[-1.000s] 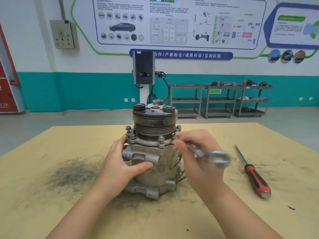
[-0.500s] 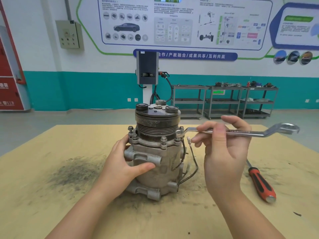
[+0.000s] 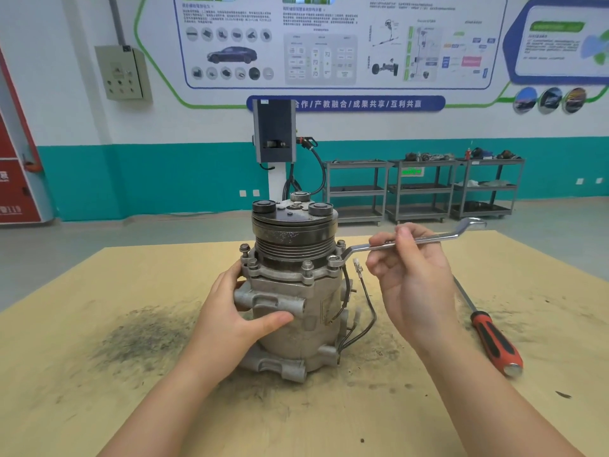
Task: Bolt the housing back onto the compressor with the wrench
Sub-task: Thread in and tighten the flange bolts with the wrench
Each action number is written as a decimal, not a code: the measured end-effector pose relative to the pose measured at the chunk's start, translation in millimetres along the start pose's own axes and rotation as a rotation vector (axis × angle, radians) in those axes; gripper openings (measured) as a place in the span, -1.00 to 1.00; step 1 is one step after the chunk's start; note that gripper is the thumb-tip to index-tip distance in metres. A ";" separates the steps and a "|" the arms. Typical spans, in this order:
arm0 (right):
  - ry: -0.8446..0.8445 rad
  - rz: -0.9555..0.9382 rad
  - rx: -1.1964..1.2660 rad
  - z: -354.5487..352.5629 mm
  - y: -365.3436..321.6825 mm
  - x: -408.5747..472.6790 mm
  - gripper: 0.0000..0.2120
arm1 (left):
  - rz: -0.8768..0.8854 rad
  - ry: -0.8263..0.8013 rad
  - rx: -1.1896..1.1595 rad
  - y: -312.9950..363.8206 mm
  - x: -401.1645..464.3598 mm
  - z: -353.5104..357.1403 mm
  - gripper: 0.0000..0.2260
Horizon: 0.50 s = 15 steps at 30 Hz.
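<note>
Left hand (image 3: 230,311) grips the upright compressor (image 3: 296,291) while the right hand (image 3: 412,275) holds the wrench (image 3: 379,246) (ring end seated on a right-side flange bolt (image 3: 334,259)).

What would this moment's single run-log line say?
left hand: steadies compressor | right hand: holds wrench | wrench ring: on right flange bolt | screwdriver: on table

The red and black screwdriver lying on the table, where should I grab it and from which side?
Grip the red-and-black-handled screwdriver around its thick handle, coming from above with the right hand. It lies flat on the wooden table, handle end nearest you, thin bare shaft pointing away, with nothing beside it to hinder the fingers.
</note>
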State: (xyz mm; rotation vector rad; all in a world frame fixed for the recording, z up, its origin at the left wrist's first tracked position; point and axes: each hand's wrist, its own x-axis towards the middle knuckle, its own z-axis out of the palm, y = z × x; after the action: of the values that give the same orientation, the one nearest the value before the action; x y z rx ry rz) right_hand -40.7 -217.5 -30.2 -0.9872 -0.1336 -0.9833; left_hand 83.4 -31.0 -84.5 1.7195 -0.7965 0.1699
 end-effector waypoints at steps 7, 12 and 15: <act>-0.280 -0.774 -0.601 8.9 21.8 -30.9 -0.89 | -0.001 0.011 -0.045 -9.6 0.9 3.0 -0.27; -0.375 -0.845 -0.869 24.3 40.6 -45.3 -0.90 | 0.031 0.024 -0.057 -9.8 3.5 4.3 -0.31; -0.393 -0.837 -0.811 24.0 35.9 -44.7 -0.86 | 0.025 0.029 -0.054 -8.8 3.2 4.1 -0.31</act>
State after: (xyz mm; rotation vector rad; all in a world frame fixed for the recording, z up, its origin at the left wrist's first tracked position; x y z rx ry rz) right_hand -32.2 -164.7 -61.7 -1.9515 -0.5340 -1.6482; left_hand 89.8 -35.3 -91.3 1.6535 -0.7952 0.1882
